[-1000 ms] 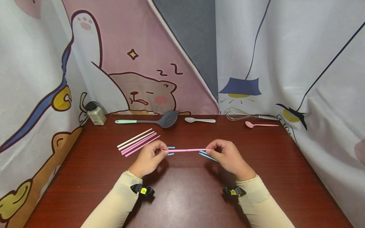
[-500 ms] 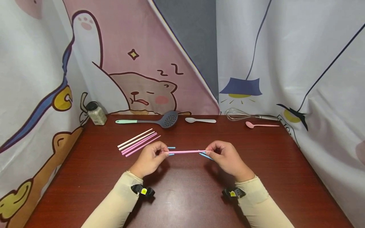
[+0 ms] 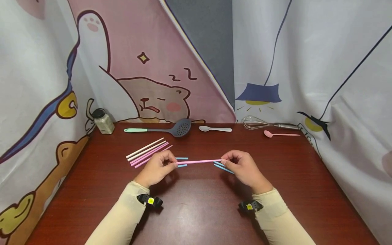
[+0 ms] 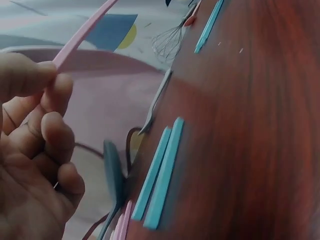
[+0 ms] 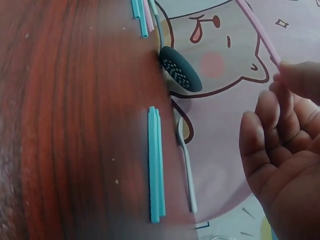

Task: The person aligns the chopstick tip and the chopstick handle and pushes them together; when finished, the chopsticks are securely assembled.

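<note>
Between my hands a thin pink chopstick [image 3: 199,161] is held nearly level above the table. My left hand [image 3: 157,167] pinches its left end between thumb and index finger. At the other end my right hand [image 3: 245,167] pinches it the same way. Whether it is one piece or two overlapping is hard to tell. Two light-blue chopsticks [image 4: 159,175] lie on the table beyond my left hand, partly hidden by it in the head view. Another blue pair [image 5: 155,165] lies near my right hand. Cream and pink chopsticks [image 3: 147,149] lie side by side at the left.
Along the back of the brown table [image 3: 190,211] lie a slotted skimmer [image 3: 180,128], a grey-white spoon [image 3: 215,129], a whisk [image 3: 257,123] and a pink spoon [image 3: 280,134]. A black-lidded jar [image 3: 103,121] stands at the back left corner. Printed curtains [image 3: 208,68] hang behind.
A second ago a seam showed midway along the pink chopstick; half a second ago a mark sat nearer the right hand. My left hand has since shifted slightly left.
</note>
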Available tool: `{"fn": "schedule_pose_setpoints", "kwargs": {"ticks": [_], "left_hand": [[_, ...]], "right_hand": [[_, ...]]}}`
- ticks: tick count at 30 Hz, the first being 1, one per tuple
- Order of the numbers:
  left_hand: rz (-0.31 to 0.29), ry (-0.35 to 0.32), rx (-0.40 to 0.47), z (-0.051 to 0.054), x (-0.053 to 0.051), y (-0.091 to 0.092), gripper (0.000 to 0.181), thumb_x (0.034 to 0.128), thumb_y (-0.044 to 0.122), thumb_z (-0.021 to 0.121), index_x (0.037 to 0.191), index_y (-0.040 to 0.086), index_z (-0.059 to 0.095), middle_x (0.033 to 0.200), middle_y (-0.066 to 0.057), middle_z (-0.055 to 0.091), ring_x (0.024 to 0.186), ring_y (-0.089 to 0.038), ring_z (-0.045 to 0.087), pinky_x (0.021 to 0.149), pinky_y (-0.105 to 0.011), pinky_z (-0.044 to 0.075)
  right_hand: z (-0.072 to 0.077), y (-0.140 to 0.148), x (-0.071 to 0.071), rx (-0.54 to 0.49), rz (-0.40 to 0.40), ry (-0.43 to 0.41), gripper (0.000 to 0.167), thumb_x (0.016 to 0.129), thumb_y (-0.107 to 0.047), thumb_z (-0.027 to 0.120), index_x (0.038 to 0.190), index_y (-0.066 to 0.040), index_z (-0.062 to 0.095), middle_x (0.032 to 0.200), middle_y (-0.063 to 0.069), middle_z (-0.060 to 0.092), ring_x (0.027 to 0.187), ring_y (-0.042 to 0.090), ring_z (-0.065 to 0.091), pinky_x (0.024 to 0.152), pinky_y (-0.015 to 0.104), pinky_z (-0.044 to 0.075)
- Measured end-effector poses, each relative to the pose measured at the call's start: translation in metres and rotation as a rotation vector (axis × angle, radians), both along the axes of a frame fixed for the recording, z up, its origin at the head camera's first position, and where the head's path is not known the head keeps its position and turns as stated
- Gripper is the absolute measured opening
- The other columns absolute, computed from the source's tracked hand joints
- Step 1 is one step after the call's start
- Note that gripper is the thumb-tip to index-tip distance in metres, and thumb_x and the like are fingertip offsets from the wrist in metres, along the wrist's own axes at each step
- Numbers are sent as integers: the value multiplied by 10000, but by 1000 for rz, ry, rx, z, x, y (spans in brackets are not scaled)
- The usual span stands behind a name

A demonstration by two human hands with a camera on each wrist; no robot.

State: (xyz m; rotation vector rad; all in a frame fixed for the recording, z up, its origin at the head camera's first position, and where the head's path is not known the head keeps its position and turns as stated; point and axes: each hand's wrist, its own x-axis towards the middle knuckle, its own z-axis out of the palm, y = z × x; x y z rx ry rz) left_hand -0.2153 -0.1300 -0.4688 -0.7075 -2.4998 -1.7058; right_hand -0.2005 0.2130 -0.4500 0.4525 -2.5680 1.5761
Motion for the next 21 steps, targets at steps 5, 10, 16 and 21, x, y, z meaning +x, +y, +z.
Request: {"fn": "schedule_pose_setpoints", "kwargs": {"ticks": [5, 10, 16, 21], "left_hand": [[44, 22, -29, -1, -10, -27, 124, 914, 19, 771, 854, 92, 690, 825, -2, 666, 762, -83, 563, 697, -251, 474], [117, -11, -105, -1, -18, -59, 133, 913, 43, 780, 847, 102, 680, 814, 17, 651, 755, -102, 540, 665, -271, 449], [208, -68, -180, -5, -22, -86, 134, 920, 65, 783, 847, 87, 672, 784, -4, 624, 725, -135, 519, 627, -293, 430], [226, -112, -288, -7, -23, -94, 113, 939, 77, 763, 868, 81, 675, 767, -24, 608, 700, -155, 524, 621, -302, 449]], "right_hand": [[-6, 3, -4, 5, -49, -4, 74, 937, -74, 774, 988, -20, 769, 814, 67, 711, 693, 90, 571, 613, 236, 471], [-10, 6, -8, 6, -80, -28, 72, 943, -93, 766, 985, -36, 775, 821, 103, 714, 687, 100, 569, 609, 240, 469], [-13, 8, -9, 5, -75, -53, 116, 952, -121, 757, 1007, -20, 768, 833, 121, 723, 681, 81, 565, 607, 242, 467], [-16, 11, -10, 18, -86, -68, 138, 954, -133, 761, 1022, -13, 770, 854, 146, 734, 701, 93, 575, 625, 242, 472]]}}
